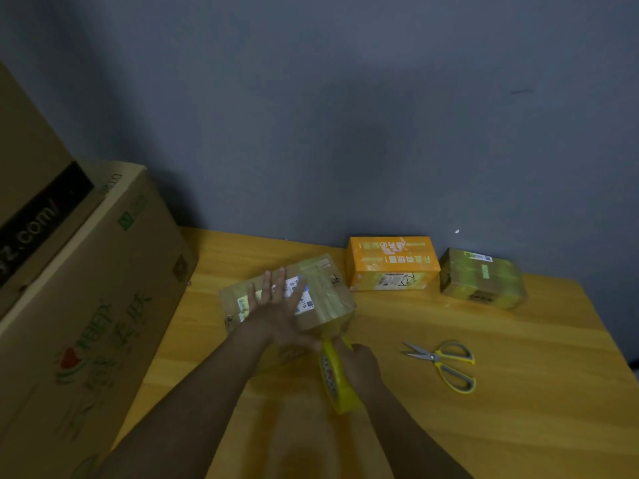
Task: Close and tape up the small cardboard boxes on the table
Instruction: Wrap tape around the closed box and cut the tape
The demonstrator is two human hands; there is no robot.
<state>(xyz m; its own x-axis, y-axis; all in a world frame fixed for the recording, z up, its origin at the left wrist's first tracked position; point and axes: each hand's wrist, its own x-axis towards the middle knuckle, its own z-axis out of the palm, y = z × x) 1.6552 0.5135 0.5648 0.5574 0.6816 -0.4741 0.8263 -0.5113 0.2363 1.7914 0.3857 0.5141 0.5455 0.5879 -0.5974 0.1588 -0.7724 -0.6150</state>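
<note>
Left hand [276,305] flat, fingers straight, pressing brown box [325,292] mid-tabletop; right hand [359,361] grasping yellow tape roll [337,378] at near edge; taping apparently underway; orange box [390,264], far box [484,278] look wrapped.

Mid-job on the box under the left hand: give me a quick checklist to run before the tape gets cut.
1. Box held steady: ok, the left hand lies flat on its top with straight fingers.
2. Tape roll under control: ok, the right hand grips it at the box's near edge.
3. Flaps closed: ok, the top looks flat and shut.
4. Strip pressed down along the seam: cannot tell, the tape is clear and the picture is dim.
5. Scissors ready: ok, lying on the table to the right of the roll, untouched.
6. A hand free for cutting: not ok, both are busy.
</note>
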